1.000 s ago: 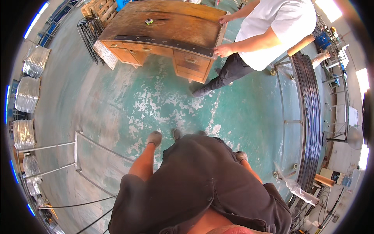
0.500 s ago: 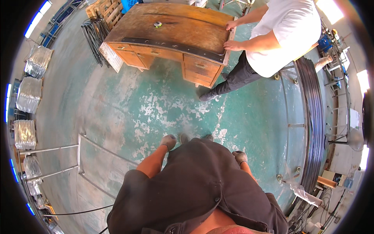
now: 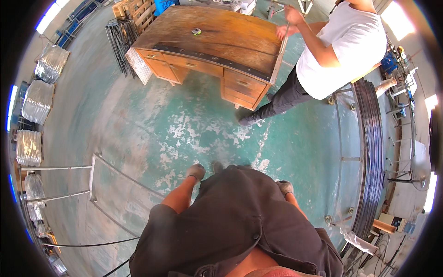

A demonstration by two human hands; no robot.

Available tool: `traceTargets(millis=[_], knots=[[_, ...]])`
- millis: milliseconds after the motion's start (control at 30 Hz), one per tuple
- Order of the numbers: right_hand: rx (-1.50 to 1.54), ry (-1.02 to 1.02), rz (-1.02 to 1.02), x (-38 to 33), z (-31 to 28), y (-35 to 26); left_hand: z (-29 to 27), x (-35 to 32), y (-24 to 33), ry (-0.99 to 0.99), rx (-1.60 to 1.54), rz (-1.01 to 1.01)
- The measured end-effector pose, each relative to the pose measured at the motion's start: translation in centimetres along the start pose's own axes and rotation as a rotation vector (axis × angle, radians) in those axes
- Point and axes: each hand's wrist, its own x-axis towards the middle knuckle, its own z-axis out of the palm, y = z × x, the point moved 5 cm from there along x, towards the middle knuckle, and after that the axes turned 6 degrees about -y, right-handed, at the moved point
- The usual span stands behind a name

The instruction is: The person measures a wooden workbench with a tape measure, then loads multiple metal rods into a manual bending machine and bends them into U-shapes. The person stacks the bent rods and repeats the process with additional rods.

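A worker's left hand (image 3: 196,172) and right hand (image 3: 285,187) hang, partly hidden, beside a dark shirt (image 3: 221,207); whether they clench or grasp anything cannot be told. Well ahead stands a wooden worktop (image 3: 230,28) bearing a tape measure (image 3: 196,32). A co-worker's hand (image 3: 294,15), at its right edge half a second earlier, is now raised near a barely discernible strand (image 3: 286,33); the co-worker's head is cropped.

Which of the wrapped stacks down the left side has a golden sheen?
The third wrapped stack from the top, just above the metal frame in the picture. Its wrapping shines yellowish; the two stacks above it look silvery.
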Motion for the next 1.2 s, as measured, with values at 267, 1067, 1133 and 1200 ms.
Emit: traceTargets(millis=[267, 1067, 1133, 1200], knots=[[-0.049, 0.009, -0.084, 2.1, -0.6, 0.3, -0.1, -1.1, 2.7, -0.060, -0.068, 0.035], [-0.003, -0.009, -0.055, 2.6, -0.8, 1.8, 0.2, -0.9, 3.7, -0.063, -0.083, 0.031], [-0.010, -0.017, -0.065, 2.9, -0.7, 2.1, 0.2, -0.9, 3.7, -0.061, -0.094, 0.033], [-0.029, -0.008, -0.041, 2.8, -0.8, 2.1, 0.4, -0.7, 3.2, -0.049, -0.100, 0.032]])
